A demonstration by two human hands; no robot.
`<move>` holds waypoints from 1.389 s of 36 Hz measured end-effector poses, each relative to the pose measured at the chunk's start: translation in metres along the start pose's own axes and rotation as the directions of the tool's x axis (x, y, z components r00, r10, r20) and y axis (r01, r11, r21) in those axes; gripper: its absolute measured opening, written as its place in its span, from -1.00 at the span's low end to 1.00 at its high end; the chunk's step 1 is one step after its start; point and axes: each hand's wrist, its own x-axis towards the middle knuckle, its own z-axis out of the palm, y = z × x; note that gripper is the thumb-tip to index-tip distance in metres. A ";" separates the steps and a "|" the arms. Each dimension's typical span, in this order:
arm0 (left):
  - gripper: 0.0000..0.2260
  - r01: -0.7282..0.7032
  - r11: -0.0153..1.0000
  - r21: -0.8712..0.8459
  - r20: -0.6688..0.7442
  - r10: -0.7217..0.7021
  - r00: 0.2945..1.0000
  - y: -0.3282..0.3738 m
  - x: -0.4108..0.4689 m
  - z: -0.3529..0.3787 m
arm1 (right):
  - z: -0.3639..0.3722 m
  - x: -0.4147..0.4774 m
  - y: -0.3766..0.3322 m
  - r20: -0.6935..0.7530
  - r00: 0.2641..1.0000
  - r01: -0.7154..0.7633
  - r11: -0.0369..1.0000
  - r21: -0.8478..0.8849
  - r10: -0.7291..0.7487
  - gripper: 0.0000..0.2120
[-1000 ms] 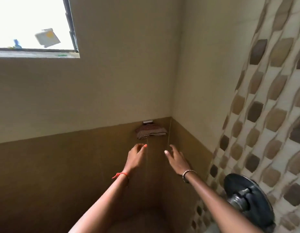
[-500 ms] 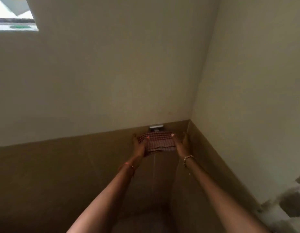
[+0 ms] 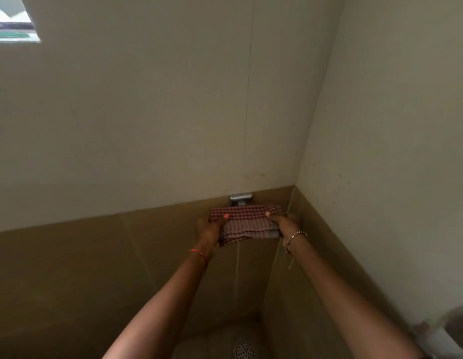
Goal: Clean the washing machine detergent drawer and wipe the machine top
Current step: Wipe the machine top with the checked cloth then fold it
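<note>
A red-and-white checked cloth (image 3: pixel 244 224) hangs folded just under a metal wall bracket (image 3: pixel 240 198) in the corner of a tiled wall. My left hand (image 3: pixel 208 230) grips the cloth's left side with the thumb on top. My right hand (image 3: pixel 283 224) grips its right side the same way. A thin stream of water runs down below the cloth. No washing machine or detergent drawer is in view.
Brown tiles cover the lower wall (image 3: pixel 69 268), pale wall above. A round floor drain (image 3: pixel 244 349) lies at the bottom. A window corner (image 3: pixel 12 24) shows at the top left. Patterned tiling (image 3: pixel 443 330) edges in at the lower right.
Both hands rose from below the cloth and took hold of its two sides. The view swung right and down; the shower valve and patterned wall left the frame.
</note>
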 end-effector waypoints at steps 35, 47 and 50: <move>-0.86 -0.128 0.992 0.001 0.317 0.121 0.941 0.025 -0.369 -0.193 | -0.039 -0.410 0.075 -0.033 0.982 0.188 0.978 0.086 -0.186 -0.76; -0.91 0.017 0.999 -0.035 0.338 -0.004 0.941 0.006 -0.502 -0.257 | -0.081 -0.552 0.111 0.051 0.992 0.108 0.990 0.089 -0.113 -0.89; -0.79 0.060 0.997 -0.047 0.304 -0.043 0.952 -0.005 -0.539 -0.273 | -0.094 -0.595 0.123 0.087 0.994 0.062 0.992 0.113 -0.072 -0.90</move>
